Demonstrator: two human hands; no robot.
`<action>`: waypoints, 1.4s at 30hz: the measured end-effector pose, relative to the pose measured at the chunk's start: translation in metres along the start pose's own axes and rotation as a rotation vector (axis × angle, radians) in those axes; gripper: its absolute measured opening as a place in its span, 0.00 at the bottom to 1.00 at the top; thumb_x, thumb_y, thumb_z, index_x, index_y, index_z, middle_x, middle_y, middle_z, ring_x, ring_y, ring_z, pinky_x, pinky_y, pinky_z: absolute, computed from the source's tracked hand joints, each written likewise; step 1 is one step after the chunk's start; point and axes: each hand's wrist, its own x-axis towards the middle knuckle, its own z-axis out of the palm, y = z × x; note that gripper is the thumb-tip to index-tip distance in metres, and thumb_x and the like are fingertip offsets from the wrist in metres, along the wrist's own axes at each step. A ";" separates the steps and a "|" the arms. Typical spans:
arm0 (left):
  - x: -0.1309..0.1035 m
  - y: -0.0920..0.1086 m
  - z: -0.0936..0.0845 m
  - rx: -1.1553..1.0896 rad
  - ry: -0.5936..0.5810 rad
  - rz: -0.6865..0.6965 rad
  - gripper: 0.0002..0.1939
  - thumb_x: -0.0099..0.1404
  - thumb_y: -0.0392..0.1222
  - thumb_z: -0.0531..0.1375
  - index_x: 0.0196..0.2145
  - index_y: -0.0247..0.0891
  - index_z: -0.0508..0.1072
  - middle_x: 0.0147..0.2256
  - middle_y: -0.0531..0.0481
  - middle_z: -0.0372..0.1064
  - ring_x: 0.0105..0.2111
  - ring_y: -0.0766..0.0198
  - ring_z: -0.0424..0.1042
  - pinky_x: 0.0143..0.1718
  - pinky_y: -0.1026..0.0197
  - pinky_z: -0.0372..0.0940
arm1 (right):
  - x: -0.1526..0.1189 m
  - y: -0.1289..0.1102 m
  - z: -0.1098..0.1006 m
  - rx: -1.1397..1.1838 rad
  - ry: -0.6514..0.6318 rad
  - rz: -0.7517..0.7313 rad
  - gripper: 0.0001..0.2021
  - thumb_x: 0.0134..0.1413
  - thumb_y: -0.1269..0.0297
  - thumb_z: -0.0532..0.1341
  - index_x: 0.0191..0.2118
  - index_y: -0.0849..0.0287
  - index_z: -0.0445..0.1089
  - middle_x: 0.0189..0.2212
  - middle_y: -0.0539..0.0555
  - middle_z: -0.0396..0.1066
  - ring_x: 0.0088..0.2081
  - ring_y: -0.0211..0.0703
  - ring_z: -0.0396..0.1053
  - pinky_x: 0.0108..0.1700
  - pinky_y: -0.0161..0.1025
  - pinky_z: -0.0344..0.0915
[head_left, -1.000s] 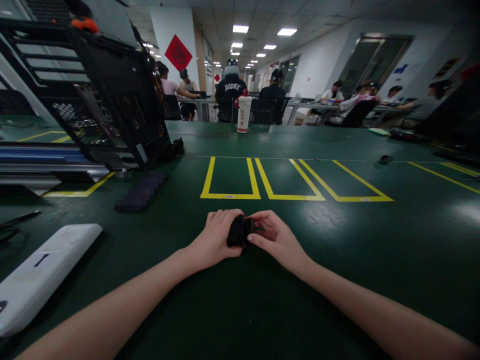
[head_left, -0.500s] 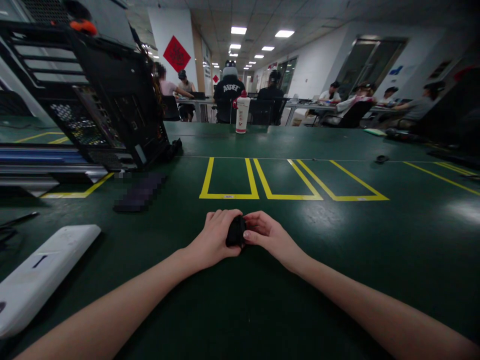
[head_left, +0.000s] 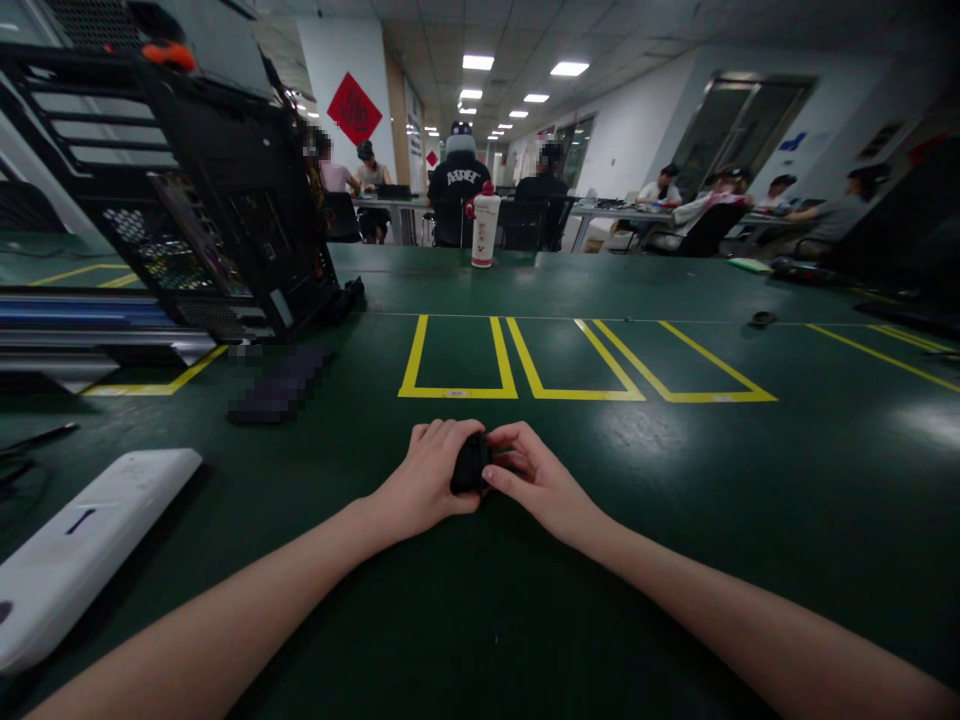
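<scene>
A small black object [head_left: 469, 464] is between my two hands, just above or on the green table [head_left: 480, 620]; its details are too dark to make out. My left hand [head_left: 429, 475] wraps round it from the left, fingers over the far side and thumb on the near side. From the right, my right hand [head_left: 534, 480] holds the object's right edge, with the thumb in front and the fingers bent behind. Beyond the hands, yellow tape outlines [head_left: 459, 393] mark the table.
At the left are a black computer case [head_left: 262, 210], a dark flat object [head_left: 277, 388] and a white device [head_left: 105, 540]. A white cup [head_left: 484, 232] stands at the far edge. A small black ring [head_left: 763, 318] lies at the right. People sit at tables behind.
My right thumb and fingers have shifted slightly to the left on the black object. My left hand has hardly moved. In the background, a seated person's arm has drawn back.
</scene>
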 end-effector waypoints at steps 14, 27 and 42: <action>0.002 0.000 0.002 0.007 0.015 0.000 0.28 0.54 0.38 0.62 0.50 0.39 0.55 0.45 0.45 0.62 0.45 0.54 0.62 0.47 0.50 0.55 | 0.000 0.003 0.002 -0.015 -0.013 -0.118 0.08 0.54 0.66 0.58 0.41 0.54 0.61 0.41 0.51 0.61 0.47 0.42 0.64 0.46 0.43 0.66; 0.001 0.000 0.001 -0.012 0.013 -0.009 0.28 0.54 0.37 0.62 0.50 0.41 0.55 0.45 0.46 0.62 0.45 0.53 0.63 0.47 0.49 0.55 | -0.003 0.001 0.000 -0.042 -0.026 -0.141 0.09 0.54 0.67 0.57 0.42 0.53 0.62 0.43 0.51 0.60 0.46 0.42 0.64 0.45 0.43 0.68; 0.001 -0.001 0.001 -0.009 0.016 0.004 0.28 0.54 0.38 0.62 0.50 0.41 0.55 0.45 0.45 0.62 0.45 0.53 0.63 0.47 0.49 0.55 | -0.002 0.003 0.001 -0.016 -0.038 -0.129 0.08 0.55 0.67 0.57 0.41 0.54 0.61 0.41 0.50 0.62 0.46 0.41 0.65 0.46 0.42 0.67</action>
